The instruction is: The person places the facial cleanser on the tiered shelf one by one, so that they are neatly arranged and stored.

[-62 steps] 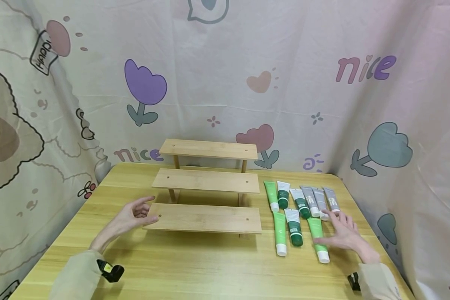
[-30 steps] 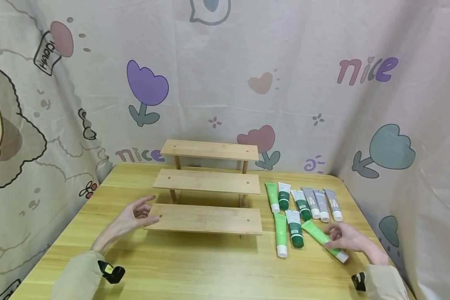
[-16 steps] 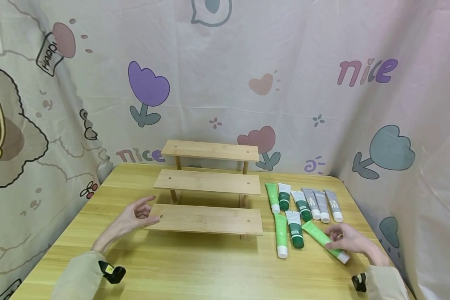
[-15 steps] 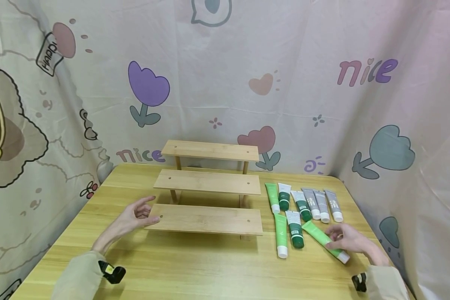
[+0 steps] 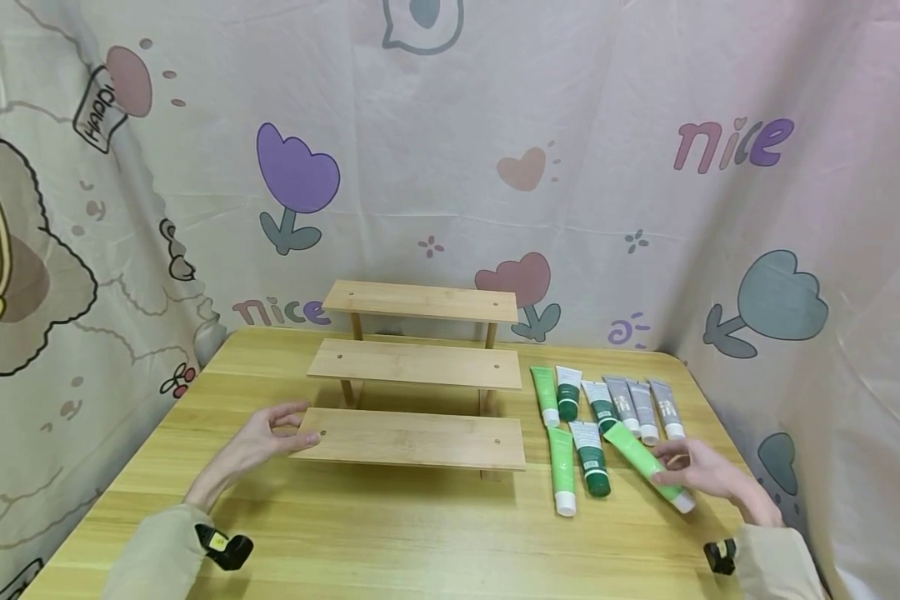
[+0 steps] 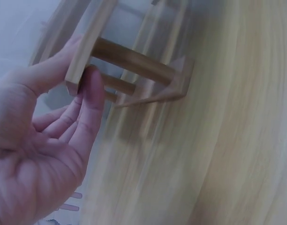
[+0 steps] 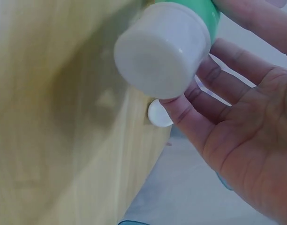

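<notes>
In the head view my left hand (image 5: 258, 442) is at the left end of the lowest board of a three-step wooden display rack (image 5: 412, 437). The left wrist view shows that hand (image 6: 45, 136) pinching the board's end, thumb on one face and fingers on the other. My right hand (image 5: 701, 468) holds a light green squeeze tube (image 5: 633, 450) near its white cap, thumb on one side and fingers on the other. Its far end overlaps a dark green tube (image 5: 601, 402). Seen from the right wrist, the white cap (image 7: 157, 51) stands off the tabletop, its shadow to one side.
Left of the held tube lie another dark green tube (image 5: 589, 458) and a light green tube (image 5: 562, 471). Behind are a light green tube (image 5: 544, 396), a white and green tube (image 5: 568, 392) and several grey tubes (image 5: 642, 410). A printed curtain (image 5: 420, 150) surrounds the wooden table (image 5: 390, 533).
My right hand has turned the light green tube slantwise, then raised it slightly so its end now overlaps the dark green tube. My left hand has stayed at the rack, its fingers shifting slightly.
</notes>
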Available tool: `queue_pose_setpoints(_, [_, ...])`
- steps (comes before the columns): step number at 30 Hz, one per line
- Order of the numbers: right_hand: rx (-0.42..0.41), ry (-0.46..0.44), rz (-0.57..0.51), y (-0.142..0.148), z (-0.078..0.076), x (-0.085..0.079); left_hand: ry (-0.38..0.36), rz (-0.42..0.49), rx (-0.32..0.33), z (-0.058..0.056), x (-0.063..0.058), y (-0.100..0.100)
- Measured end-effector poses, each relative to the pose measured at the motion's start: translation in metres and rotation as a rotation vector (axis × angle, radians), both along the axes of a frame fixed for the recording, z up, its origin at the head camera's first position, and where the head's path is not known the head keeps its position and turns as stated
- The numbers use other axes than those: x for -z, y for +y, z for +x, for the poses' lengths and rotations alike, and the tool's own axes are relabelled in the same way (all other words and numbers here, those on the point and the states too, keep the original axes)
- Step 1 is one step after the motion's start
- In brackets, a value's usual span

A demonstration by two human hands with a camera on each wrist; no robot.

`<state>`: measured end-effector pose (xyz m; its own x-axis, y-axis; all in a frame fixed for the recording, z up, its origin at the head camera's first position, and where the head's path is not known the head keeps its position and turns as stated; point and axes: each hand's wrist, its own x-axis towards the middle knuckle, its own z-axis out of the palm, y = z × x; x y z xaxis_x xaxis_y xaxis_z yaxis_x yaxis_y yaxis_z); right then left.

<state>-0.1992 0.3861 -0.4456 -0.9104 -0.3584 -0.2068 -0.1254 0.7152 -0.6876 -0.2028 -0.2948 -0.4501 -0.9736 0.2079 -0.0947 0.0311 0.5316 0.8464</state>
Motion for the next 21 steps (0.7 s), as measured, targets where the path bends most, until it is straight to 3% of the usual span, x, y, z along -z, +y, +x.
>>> queue_pose_setpoints(8, [-0.029,0.041,-0.046,-0.010,-0.007,-0.007,-0.079,0.047,-0.034,0.001,-0.003,0.002])
queue_pose_setpoints(21, [-0.068,0.117,-0.083,-0.030,-0.021,-0.021,-0.128,0.101,-0.072,0.003,-0.003,0.004])
